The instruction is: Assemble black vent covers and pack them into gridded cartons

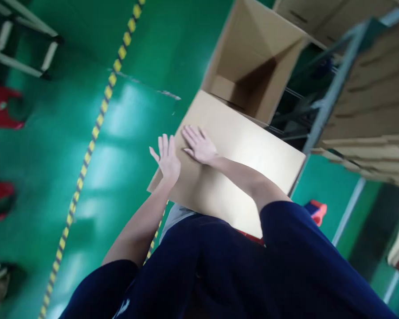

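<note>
my left hand (166,160) and my right hand (199,144) are both open wide with the fingers spread, lying flat on a tan cardboard box (236,168) in front of me, not gripping it. an open box (252,62) sits just past it, near stacked flat cardboard (362,102)

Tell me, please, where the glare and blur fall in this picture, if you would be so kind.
In the head view, bright glare patches lie on the glossy green floor; the stacked cardboard sheets at the right edge look blurred; the left hand and right hand look fairly clear; the whole frame is tilted.
</note>
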### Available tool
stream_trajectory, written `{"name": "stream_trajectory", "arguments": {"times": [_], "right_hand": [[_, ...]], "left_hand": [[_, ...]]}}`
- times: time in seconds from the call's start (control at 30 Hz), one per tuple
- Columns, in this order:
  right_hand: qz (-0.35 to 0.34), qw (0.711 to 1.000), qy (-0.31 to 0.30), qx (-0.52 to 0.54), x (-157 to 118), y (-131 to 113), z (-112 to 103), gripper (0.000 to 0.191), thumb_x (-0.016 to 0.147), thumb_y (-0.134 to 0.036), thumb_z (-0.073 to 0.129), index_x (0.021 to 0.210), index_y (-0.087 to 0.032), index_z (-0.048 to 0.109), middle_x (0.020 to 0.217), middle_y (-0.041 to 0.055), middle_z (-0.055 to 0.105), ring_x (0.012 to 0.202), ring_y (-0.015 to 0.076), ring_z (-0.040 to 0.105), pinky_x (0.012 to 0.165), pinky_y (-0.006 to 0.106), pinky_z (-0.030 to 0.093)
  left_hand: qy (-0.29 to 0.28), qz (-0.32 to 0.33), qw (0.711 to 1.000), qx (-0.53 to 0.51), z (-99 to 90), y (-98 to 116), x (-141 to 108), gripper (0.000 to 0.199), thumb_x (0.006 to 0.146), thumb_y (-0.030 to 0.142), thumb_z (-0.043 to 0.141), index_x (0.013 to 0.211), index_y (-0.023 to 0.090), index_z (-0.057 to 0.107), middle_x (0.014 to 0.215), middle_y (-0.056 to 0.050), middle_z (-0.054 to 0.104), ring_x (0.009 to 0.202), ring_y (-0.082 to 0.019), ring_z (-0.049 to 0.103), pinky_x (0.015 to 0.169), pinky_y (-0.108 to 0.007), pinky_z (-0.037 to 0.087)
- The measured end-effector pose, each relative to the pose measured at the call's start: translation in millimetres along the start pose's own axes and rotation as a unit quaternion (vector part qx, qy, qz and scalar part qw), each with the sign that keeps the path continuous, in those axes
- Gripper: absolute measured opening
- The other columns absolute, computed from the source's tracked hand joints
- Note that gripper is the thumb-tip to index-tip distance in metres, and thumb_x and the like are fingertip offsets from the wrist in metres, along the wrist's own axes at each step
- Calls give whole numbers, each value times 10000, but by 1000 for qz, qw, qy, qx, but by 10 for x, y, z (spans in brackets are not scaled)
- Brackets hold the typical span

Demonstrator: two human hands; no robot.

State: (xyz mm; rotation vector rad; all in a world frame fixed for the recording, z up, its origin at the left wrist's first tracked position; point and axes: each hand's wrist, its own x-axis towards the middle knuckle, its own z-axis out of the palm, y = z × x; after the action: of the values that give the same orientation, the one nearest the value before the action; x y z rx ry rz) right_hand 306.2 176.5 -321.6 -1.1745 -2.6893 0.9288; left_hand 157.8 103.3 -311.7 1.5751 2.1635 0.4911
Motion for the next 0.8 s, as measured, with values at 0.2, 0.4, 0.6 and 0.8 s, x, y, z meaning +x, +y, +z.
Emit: {"name": "stream_trajectory", "arguments": {"times": [0.2, 0.4, 0.6, 0.8], "right_hand": [[88, 996, 8, 18, -115, 159, -376, 546, 1048, -260, 396, 1548, -41, 409, 1678, 76, 315, 1588, 199, 198, 1302, 295, 133], [348, 901, 259, 4, -2005, 512, -997, 655, 1081, -423, 293, 1667, -159, 166, 1719, 45, 212, 1614, 266, -25, 1323, 520, 38], [403, 900, 167, 7, -3168, 1000, -504, 711, 1058, -484, 352, 1648, -105, 229, 1716, 133, 196, 1612, 304, 80, 1308, 552, -37], [391, 901, 185, 20, -3087, 980, -472, 707, 1059, -486, 360, 1629, -79, 268, 1711, 139, 212, 1610, 305, 87, 1308, 537, -18]], "left_hand": [[-30, 97, 995, -16, 384, 684, 410, 703, 1039, 392, 304, 1604, -21, 240, 1667, -235, 291, 1576, -279, 238, 1278, -440, 221], [-53, 126, 983, 119, 511, 901, 378, 799, 996, 527, 392, 1639, 91, 206, 1721, -188, 138, 1597, -344, 121, 1276, -568, 137], [-67, 120, 980, 143, 479, 1056, 276, 872, 966, 641, 316, 1655, 129, 163, 1734, -159, 84, 1609, -301, 66, 1295, -504, 85], [-63, 81, 984, 147, 580, 1512, -267, 846, 960, 544, 302, 1619, 21, 214, 1708, -237, 103, 1604, -325, 79, 1283, -559, 82]]}}
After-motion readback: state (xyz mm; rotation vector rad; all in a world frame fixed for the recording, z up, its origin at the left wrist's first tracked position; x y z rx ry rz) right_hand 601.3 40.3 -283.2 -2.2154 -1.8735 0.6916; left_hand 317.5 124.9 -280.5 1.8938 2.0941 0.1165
